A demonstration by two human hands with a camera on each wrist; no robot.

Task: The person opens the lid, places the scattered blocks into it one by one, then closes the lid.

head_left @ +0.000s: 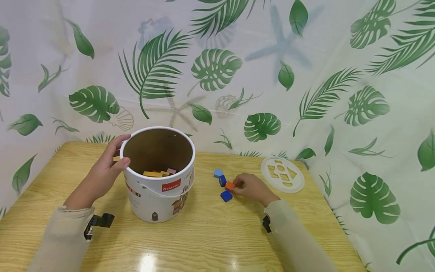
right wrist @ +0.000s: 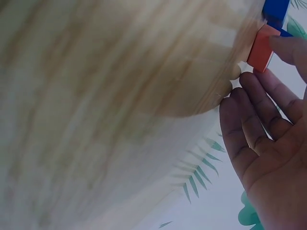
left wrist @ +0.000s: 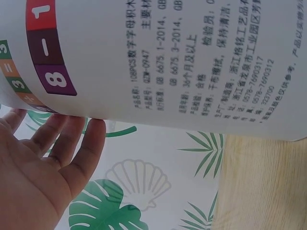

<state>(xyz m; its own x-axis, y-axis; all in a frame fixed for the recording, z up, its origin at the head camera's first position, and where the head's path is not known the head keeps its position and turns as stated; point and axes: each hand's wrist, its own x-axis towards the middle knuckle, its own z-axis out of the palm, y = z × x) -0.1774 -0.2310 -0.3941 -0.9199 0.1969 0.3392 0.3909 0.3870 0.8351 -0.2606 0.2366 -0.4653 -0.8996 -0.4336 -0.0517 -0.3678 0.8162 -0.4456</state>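
A white bucket with a printed label stands at the left. My left hand rests against its side, thumb and fingers spread at the rim; in the left wrist view, fairly straight fingertips touch the printed wall. Wooden blocks, among them a yellow block and a pink block, lie inside. My right hand pinches an orange block between thumb and index finger, its other fingers at the tabletop. Close around it are a light blue block and two dark blue blocks.
Right of the blocks, a round white lid with cut-out shapes lies on the wooden table. A leaf-patterned cloth hangs behind the table and along its right side. The bucket's thin handle hangs down in front.
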